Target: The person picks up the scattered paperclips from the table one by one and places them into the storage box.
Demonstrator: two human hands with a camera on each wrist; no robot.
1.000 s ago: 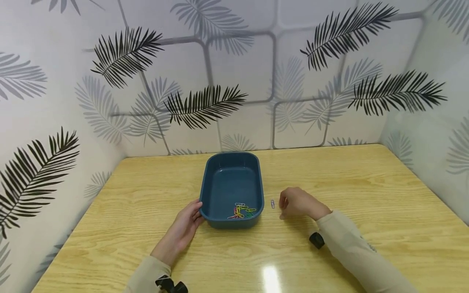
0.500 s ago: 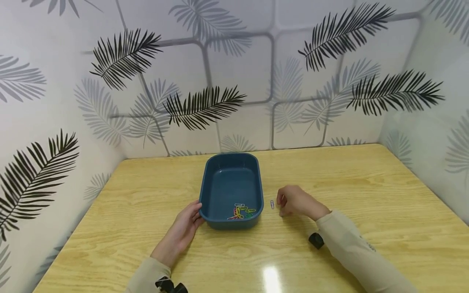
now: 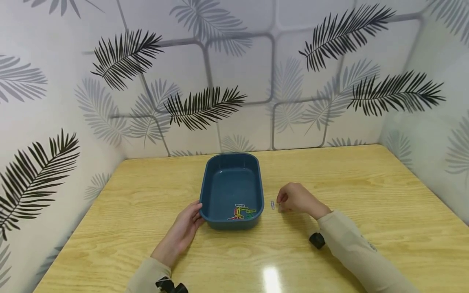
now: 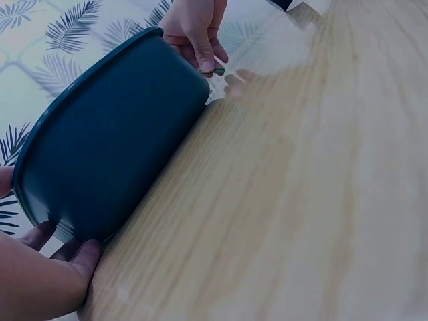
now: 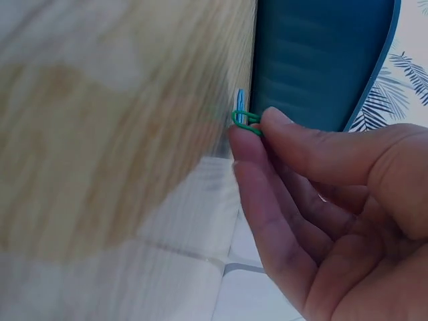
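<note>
Thumb and forefinger of my right hand (image 3: 297, 198) pinch a green paper clip (image 5: 239, 120), its looped end sticking out past the fingertips in the right wrist view. A second paper clip (image 3: 272, 204), bluish-lilac, lies on the table between that hand and the blue plastic bin (image 3: 261, 183). Inside the bin, several coloured paper clips (image 3: 239, 211) lie together at the near end, in yellow, red, green and white. My left hand (image 3: 185, 228) grips the bin at its near left corner; fingers (image 4: 87, 257) rest against the wall close to the tabletop in the left wrist view.
The wooden table (image 3: 146, 183) runs back to a wall (image 3: 242, 69) with a leaf pattern. Side walls border it left and right. A bright light reflection (image 3: 271, 278) shows on the near tabletop.
My right hand has shifted slightly left and its fingertips have come up a little from the tabletop. The left hand and the bin stay in place.
</note>
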